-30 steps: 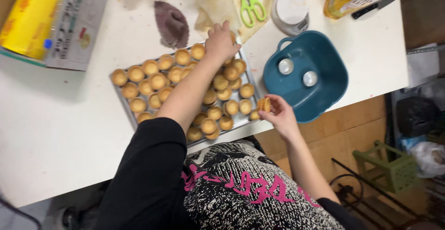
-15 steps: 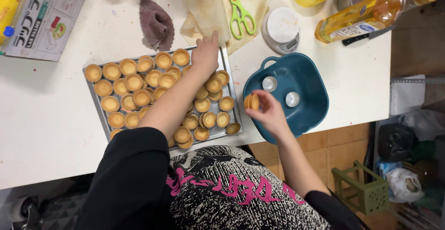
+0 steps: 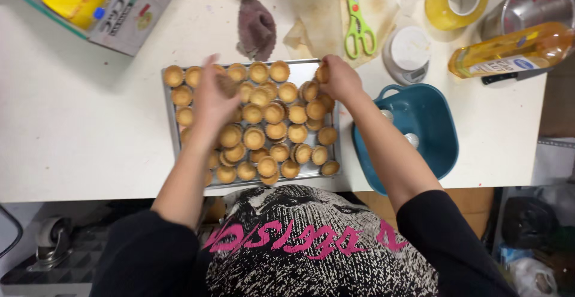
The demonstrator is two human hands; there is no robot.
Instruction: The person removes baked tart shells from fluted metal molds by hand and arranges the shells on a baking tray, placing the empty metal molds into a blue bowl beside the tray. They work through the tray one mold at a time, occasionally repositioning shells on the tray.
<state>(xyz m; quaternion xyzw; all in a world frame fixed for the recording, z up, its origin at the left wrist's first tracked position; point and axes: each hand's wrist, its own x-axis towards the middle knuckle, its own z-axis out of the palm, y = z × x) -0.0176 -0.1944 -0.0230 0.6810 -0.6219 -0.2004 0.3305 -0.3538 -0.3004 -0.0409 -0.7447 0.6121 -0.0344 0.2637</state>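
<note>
filling nearly the whole baking tray [image 3: 172, 130], small golden tart shells [image 3: 254, 136] sit in crowded rows, some overlapping near the front edge. the right hand [image 3: 339, 79] is curled around one shell [image 3: 321, 72] at the tray's far right corner, where a bare strip of metal shows. the left hand [image 3: 214, 98] hovers over the left rows with fingers loosely spread; whether it grips a shell i cannot tell. the tray rests on the white table [image 3: 78, 135], with a teal basin [image 3: 426, 130] just beside it on the right. judging by the little room left, the laying-out looks close to done.
</note>
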